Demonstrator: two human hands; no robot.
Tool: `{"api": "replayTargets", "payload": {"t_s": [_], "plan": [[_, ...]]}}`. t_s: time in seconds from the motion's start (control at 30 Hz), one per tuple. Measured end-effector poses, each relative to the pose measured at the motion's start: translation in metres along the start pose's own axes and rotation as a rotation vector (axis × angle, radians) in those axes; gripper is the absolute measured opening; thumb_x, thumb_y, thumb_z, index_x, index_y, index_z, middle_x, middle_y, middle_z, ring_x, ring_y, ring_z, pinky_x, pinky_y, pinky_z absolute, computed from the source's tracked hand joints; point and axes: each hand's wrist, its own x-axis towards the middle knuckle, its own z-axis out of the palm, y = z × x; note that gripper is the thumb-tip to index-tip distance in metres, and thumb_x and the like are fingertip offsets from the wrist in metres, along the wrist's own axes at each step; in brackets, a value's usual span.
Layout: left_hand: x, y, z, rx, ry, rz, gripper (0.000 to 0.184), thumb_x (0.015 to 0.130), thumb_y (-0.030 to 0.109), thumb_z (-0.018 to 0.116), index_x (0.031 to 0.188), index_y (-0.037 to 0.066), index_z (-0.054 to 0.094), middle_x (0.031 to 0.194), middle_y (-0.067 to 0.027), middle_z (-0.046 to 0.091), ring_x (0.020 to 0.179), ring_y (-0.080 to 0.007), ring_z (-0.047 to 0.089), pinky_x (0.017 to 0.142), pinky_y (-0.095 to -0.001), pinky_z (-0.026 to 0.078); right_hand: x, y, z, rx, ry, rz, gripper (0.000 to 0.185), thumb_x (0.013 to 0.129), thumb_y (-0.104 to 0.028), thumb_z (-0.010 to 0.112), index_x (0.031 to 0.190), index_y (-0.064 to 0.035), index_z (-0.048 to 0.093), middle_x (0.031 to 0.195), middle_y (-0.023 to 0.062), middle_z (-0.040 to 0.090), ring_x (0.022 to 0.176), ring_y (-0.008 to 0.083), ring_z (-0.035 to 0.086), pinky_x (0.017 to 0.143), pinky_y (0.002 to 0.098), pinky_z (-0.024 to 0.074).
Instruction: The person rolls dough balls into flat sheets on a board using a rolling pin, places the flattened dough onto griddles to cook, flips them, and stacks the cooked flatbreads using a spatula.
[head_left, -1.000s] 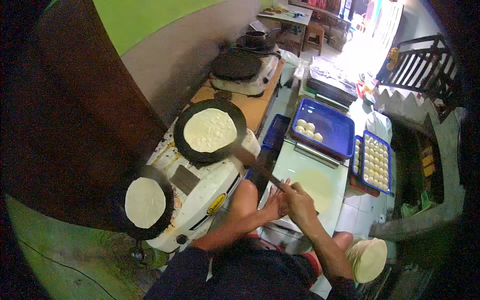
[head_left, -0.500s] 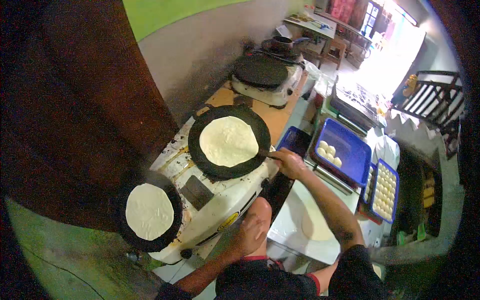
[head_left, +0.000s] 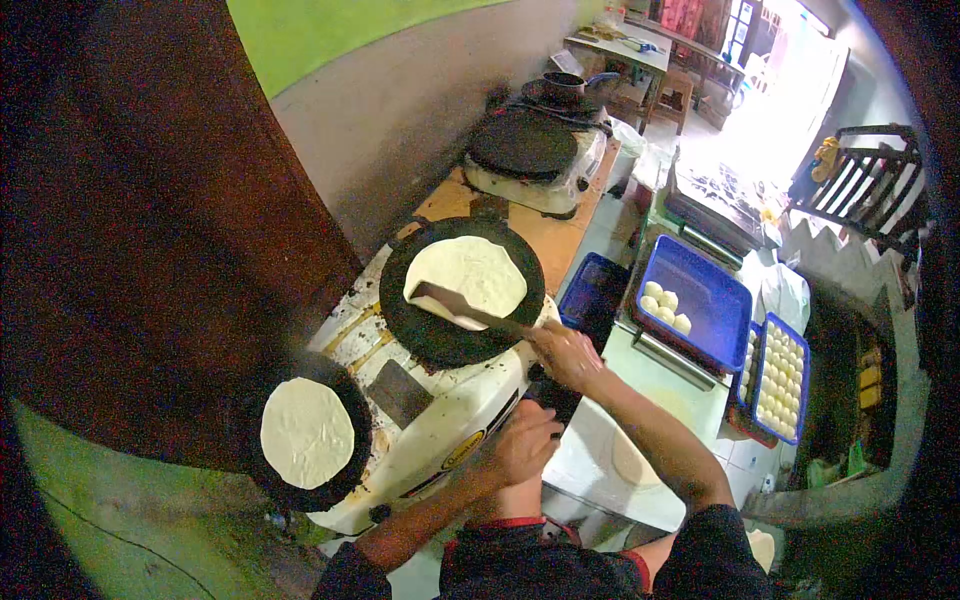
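Standing at the person's left is the white stove [head_left: 455, 395], carrying two black griddles. The low white desk [head_left: 590, 460] is sitting to the right of it, with a pale dough sheet [head_left: 632, 460] lying on top, partly hiding behind the right forearm [head_left: 660, 420]. The upper griddle [head_left: 440, 345] is bearing one round flatbread; the lower griddle [head_left: 363, 430] is bearing another. The large blue tray [head_left: 715, 300] is resting just past the work area; the small blue tray [head_left: 803, 390] is sitting to its right.

The upper flatbread [head_left: 480, 260] is lying within the griddle's edge; the lower flatbread [head_left: 307, 430] is lying flat, showing wrinkles. The right hand [head_left: 565, 355] is gripping the spatula by its handle, just beside the upper griddle. The left hand [head_left: 522, 445] is resting on the raised leg [head_left: 510, 503], fingers loosely bending, not clenching. The spatula [head_left: 440, 297] is touching the upper flatbread along its near side; I'm not seeing whether the tip is going under. Dough balls [head_left: 666, 310] are clustering in the large tray; more are filling the small one in rows.
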Motion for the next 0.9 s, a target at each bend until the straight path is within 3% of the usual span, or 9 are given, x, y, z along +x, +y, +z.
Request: {"api": "replayTargets", "payload": {"t_s": [0.2,0.3,0.37,0.43,0.47,0.6,0.7,0.73,0.9], "plan": [[0.101,-0.03,-0.101,0.074,0.015,-0.114,0.026,0.083,0.013,0.067,0.104,-0.001,0.063,0.105,-0.0203,0.065,0.107,-0.0418,0.06,0.092,-0.0529,0.045,-0.125,0.004,-0.06,-0.025,-0.01,0.219,0.025,0.092,-0.018,0.063,0.117,-0.0158,0.065,0.096,0.0133,0.063,0.082,0.0382,0.067,0.07,0.0483,0.0555],[0.133,-0.11,-0.129,0.694,0.105,-0.31,0.074,0.088,0.046,0.067,0.135,-0.008,0.047,0.142,-0.0233,0.049,0.134,-0.0387,0.044,0.113,-0.0551,0.03,-0.152,0.007,-0.092,-0.056,0.008,0.273,0.024,0.091,-0.018,0.065,0.115,-0.0144,0.065,0.095,0.013,0.063,0.08,0.038,0.067,0.069,0.0485,0.0552],[0.162,-0.12,-0.143,0.875,-0.066,-0.687,0.116,0.074,0.068,0.072,0.149,-0.009,0.028,0.158,-0.0266,0.026,0.148,-0.0383,0.025,0.12,-0.0579,0.016,-0.155,0.012,-0.099,-0.093,0.019,0.286,0.025,0.09,-0.017,0.066,0.115,-0.0141,0.066,0.096,0.0133,0.063,0.08,0.0381,0.067,0.07,0.0486,0.0551],[0.178,-0.162,-0.158,0.854,-0.331,-0.746,0.145,0.054,0.077,0.08,0.152,-0.009,0.018,0.162,-0.0288,0.012,0.151,-0.0398,0.015,0.118,-0.0656,0.011,-0.146,0.024,-0.105,-0.145,0.022,0.29,0.024,0.089,-0.016,0.066,0.113,-0.0138,0.066,0.095,0.0138,0.064,0.08,0.0381,0.067,0.07,0.0486,0.0549],[0.195,-0.184,-0.17,0.939,-0.478,-0.674,0.15,0.044,0.074,0.085,0.154,-0.004,0.02,0.164,-0.0216,0.013,0.151,-0.0385,0.014,0.115,-0.07,0.012,-0.14,0.027,-0.108,-0.156,0.058,0.303,0.023,0.089,-0.016,0.067,0.111,-0.013,0.068,0.094,0.0141,0.064,0.083,0.0378,0.066,0.071,0.0494,0.0547],[0.221,-0.172,-0.202,1.125,-0.867,-0.356,0.139,0.044,0.064,0.09,0.158,0.021,0.022,0.166,-0.006,0.018,0.151,-0.0377,0.015,0.115,-0.0709,0.013,-0.124,0.049,-0.113,-0.131,0.032,0.232,0.023,0.088,-0.014,0.067,0.111,-0.0123,0.067,0.096,0.0147,0.064,0.086,0.0384,0.066,0.073,0.0491,0.0536],[0.219,-0.146,-0.209,0.945,-0.638,-0.26,0.13,0.052,0.063,0.087,0.158,0.022,0.023,0.165,-0.0081,0.019,0.152,-0.0358,0.016,0.114,-0.0715,0.014,-0.108,0.045,-0.095,-0.138,-0.043,0.23,0.025,0.088,-0.015,0.067,0.114,-0.0121,0.065,0.101,0.0153,0.064,0.088,0.0387,0.065,0.076,0.0478,0.0525],[0.217,-0.138,-0.209,0.901,-0.501,-0.253,0.116,0.064,0.06,0.083,0.157,0.021,0.026,0.164,-0.0099,0.022,0.151,-0.0335,0.019,0.116,-0.0678,0.016,-0.098,0.05,-0.072,-0.051,0.002,0.204,0.025,0.088,-0.015,0.067,0.113,-0.0122,0.065,0.099,0.0154,0.063,0.089,0.0388,0.064,0.076,0.0476,0.0522],[0.2,-0.082,-0.211,0.573,0.076,-0.168,0.088,0.079,0.05,0.078,0.149,0.011,0.043,0.155,-0.0194,0.038,0.146,-0.036,0.032,0.118,-0.0519,0.026,0.025,0.006,-0.005,0.392,0.023,0.299,0.025,0.093,-0.016,0.061,0.118,-0.015,0.065,0.098,0.018,0.061,0.087,0.0395,0.064,0.073,0.0467,0.0523]]}}
